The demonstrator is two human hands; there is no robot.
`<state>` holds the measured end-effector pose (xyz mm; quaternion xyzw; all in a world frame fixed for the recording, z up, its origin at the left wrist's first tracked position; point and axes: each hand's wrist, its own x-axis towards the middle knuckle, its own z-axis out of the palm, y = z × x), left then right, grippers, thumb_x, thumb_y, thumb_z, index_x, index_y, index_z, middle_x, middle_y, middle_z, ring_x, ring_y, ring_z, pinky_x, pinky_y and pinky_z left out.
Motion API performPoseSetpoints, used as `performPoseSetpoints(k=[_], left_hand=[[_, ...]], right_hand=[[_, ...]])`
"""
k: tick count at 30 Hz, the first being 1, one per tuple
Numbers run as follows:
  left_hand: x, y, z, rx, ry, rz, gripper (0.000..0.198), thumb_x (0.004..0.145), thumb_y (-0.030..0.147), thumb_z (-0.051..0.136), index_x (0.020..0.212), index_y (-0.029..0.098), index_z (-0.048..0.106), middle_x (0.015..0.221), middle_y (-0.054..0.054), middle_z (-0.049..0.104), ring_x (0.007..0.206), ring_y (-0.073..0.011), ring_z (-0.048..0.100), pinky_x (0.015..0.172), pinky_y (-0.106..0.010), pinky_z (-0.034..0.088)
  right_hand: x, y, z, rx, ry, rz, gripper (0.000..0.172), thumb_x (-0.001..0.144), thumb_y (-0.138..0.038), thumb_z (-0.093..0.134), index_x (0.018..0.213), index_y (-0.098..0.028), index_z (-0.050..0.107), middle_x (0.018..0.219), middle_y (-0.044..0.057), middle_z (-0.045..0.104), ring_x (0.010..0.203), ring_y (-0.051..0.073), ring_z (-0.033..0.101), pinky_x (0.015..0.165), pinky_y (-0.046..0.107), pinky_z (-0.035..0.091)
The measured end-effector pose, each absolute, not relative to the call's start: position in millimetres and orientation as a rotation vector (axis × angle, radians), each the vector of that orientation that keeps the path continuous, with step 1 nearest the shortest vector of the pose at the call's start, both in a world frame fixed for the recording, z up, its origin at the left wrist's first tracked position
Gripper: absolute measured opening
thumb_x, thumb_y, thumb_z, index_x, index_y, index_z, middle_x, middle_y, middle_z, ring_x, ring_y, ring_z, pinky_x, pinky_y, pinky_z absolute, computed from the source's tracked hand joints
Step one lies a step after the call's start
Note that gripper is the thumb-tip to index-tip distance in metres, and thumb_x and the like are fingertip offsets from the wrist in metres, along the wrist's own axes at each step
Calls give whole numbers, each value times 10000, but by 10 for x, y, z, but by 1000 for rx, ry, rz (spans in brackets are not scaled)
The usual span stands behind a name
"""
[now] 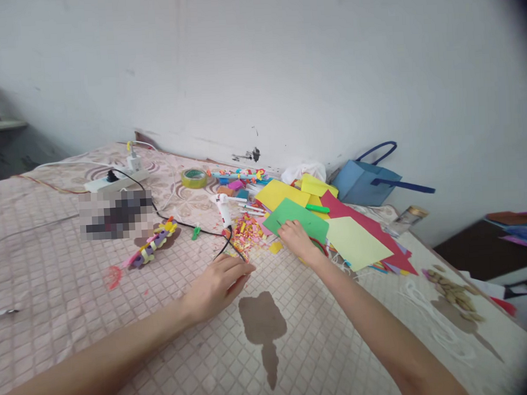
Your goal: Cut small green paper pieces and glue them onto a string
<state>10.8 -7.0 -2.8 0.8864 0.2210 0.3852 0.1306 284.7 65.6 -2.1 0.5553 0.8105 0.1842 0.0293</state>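
My left hand lies on the checked pink cover, fingers stretched out and holding nothing, just above a brown tree-shaped paper cut-out. My right hand reaches to the near edge of a green paper sheet, fingers curled on it. Right of it lies a pale green sheet over red sheets. A heap of small coloured paper scraps sits between the hands, beside a white glue gun with a black cord.
A yellow sheet, a green marker, a tape roll, a blue bag by the wall, a power strip, a purple and yellow paper craft, and a brown cut-out with beige pieces at right.
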Motion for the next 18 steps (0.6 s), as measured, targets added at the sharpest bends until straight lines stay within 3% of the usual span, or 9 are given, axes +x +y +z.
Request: performPoseSetpoints(k=[4, 6, 8, 10, 13, 15, 18], left_hand=[[110, -85, 10, 2512, 665, 1087, 218, 883, 132, 445, 1025, 161, 607, 933, -94, 667, 871, -190, 600, 785, -329, 487], [115, -98, 35, 2402, 711, 1032, 209, 880, 139, 443, 1016, 159, 601, 934, -93, 663, 876, -191, 607, 773, -321, 491], [125, -109, 54, 2225, 755, 974, 245, 866, 131, 457, 1088, 161, 555, 925, -81, 658, 816, -170, 622, 734, -296, 501], [140, -111, 58, 2029, 739, 944, 403, 853, 117, 469, 1249, 176, 424, 940, -66, 650, 753, -142, 632, 703, -276, 507], [159, -93, 42, 1811, 624, 936, 578, 844, 120, 489, 1364, 210, 254, 1024, -70, 622, 819, -147, 645, 727, -280, 513], [159, -69, 30, 1755, 620, 960, 456, 830, 128, 520, 1269, 186, 413, 1016, -75, 622, 877, -168, 634, 761, -291, 506], [138, -40, 36, 1732, 710, 1052, 164, 821, 146, 550, 976, 141, 606, 913, -71, 646, 864, -180, 618, 791, -305, 485]], right_hand=[[2788, 567, 21, 1924, 2562, 629, 134, 879, -162, 515, 911, -110, 635, 912, 121, 657, 910, 235, 595, 805, 405, 478], [2703, 451, 93, 2053, 2605, 675, 157, 863, -108, 480, 840, -113, 635, 825, 130, 668, 896, 254, 592, 795, 407, 464], [2559, 278, 169, 2144, 2672, 710, 175, 871, -113, 445, 894, -116, 618, 885, 130, 665, 906, 244, 588, 798, 388, 462], [2364, 66, 217, 2151, 2779, 701, 205, 884, -117, 410, 970, -130, 595, 966, 117, 654, 906, 201, 593, 809, 330, 469], [2063, -253, 206, 1986, 3142, 564, 204, 871, -109, 430, 997, -167, 580, 994, 89, 650, 974, 185, 580, 861, 304, 458], [1928, -413, 166, 1772, 3428, 335, 225, 855, -86, 456, 1018, -187, 574, 991, 82, 646, 958, 189, 583, 853, 313, 461], [1859, -524, 110, 1729, 3617, -300, 182, 862, -135, 482, 1010, -194, 568, 1017, 89, 605, 910, 188, 582, 787, 313, 478]])
